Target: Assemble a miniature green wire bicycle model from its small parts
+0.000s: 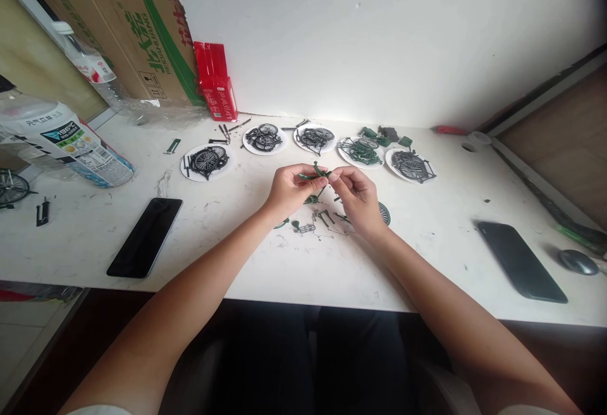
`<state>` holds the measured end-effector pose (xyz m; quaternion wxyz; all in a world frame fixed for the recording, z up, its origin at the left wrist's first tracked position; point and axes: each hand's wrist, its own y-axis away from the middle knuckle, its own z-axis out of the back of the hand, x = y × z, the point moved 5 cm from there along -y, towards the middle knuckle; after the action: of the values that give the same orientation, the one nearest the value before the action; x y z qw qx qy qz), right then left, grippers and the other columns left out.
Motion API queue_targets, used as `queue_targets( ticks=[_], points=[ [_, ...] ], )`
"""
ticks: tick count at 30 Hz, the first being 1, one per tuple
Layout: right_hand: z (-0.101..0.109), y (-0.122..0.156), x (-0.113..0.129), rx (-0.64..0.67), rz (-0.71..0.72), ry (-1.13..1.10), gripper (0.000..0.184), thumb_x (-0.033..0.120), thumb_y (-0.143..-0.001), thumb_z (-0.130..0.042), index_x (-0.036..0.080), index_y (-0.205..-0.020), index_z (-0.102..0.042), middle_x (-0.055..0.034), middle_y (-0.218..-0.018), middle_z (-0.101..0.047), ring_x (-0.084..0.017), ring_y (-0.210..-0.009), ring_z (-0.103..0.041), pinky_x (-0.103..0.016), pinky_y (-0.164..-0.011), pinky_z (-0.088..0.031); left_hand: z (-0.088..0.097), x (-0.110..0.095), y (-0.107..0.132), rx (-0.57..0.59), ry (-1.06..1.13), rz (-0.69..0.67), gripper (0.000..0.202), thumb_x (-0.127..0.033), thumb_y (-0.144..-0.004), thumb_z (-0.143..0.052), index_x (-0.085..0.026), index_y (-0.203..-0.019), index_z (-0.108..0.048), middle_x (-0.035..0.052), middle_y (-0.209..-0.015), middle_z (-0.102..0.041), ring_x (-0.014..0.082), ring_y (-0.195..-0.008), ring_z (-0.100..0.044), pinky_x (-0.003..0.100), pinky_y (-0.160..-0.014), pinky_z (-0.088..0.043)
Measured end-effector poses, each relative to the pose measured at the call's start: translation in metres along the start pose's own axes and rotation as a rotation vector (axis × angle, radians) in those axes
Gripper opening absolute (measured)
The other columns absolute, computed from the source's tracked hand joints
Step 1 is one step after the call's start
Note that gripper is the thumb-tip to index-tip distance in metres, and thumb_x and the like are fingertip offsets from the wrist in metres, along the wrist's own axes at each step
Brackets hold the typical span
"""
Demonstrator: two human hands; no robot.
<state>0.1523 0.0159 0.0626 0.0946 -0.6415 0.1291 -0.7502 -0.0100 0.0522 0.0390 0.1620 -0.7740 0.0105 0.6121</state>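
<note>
My left hand [291, 190] pinches a small green model bicycle frame [318, 169] between thumb and fingers, over the middle of the table. Closed on the other side of the same piece is my right hand [359, 197], its fingertips touching the left thumb area. Fingers cover much of the frame. Below the hands lie loose small parts, among them a tiny metal rack-like piece [304, 228] and dark green bits [325, 217]. A spoked wheel [384, 213] with a green rim shows partly behind my right hand.
White plates hold black wheels and parts [208, 161], green parts [361, 150] and grey parts [411, 166]. A phone [145, 238] lies left, a dark slab [521, 262] and a mouse [578, 262] right. Bottles [71, 143], a carton [142, 29] and a red box [218, 83] stand behind.
</note>
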Motion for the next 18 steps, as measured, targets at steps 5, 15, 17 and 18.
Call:
queue_targets(
  ticks=[5, 15, 17, 18],
  points=[
    [0.002, -0.001, -0.002, -0.013, 0.017, 0.018, 0.046, 0.070, -0.089, -0.079, 0.025, -0.093, -0.071, 0.0045, -0.066, -0.034, -0.014, -0.062, -0.029, -0.031, -0.058, -0.027, 0.001, -0.002, 0.001, -0.007, -0.028, 0.007, 0.049, -0.051, -0.073, -0.096, -0.017, -0.107, -0.084, 0.0108, -0.106, -0.082, 0.0192, -0.084, -0.072, 0.033, -0.078, -0.060],
    [-0.002, -0.001, -0.013, 0.026, -0.180, -0.219, 0.043, 0.061, -0.075, -0.092, 0.025, -0.094, -0.078, 0.0023, -0.072, -0.058, -0.014, -0.069, -0.048, -0.031, -0.066, -0.044, 0.003, -0.012, 0.001, -0.012, -0.109, -0.050, 0.042, -0.048, -0.077, -0.094, -0.018, -0.105, -0.085, 0.0105, -0.104, -0.082, 0.0186, -0.079, -0.072, 0.031, -0.073, -0.058],
    [-0.004, -0.003, -0.016, 0.051, -0.219, -0.287, 0.041, 0.058, -0.072, -0.092, 0.025, -0.092, -0.079, 0.0002, -0.082, -0.066, -0.015, -0.075, -0.054, -0.032, -0.071, -0.048, 0.003, -0.012, 0.001, -0.015, -0.114, -0.044, 0.041, -0.048, -0.077, -0.094, -0.018, -0.103, -0.085, 0.0105, -0.105, -0.082, 0.0196, -0.082, -0.073, 0.032, -0.075, -0.059],
    [-0.004, -0.003, -0.017, 0.060, -0.237, -0.310, 0.040, 0.057, -0.071, -0.092, 0.025, -0.091, -0.079, -0.0007, -0.086, -0.069, -0.015, -0.078, -0.056, -0.032, -0.072, -0.049, 0.003, -0.012, 0.001, -0.016, -0.114, -0.040, 0.041, -0.047, -0.077, -0.094, -0.018, -0.103, -0.085, 0.0105, -0.105, -0.082, 0.0199, -0.083, -0.073, 0.032, -0.076, -0.059]
  ],
)
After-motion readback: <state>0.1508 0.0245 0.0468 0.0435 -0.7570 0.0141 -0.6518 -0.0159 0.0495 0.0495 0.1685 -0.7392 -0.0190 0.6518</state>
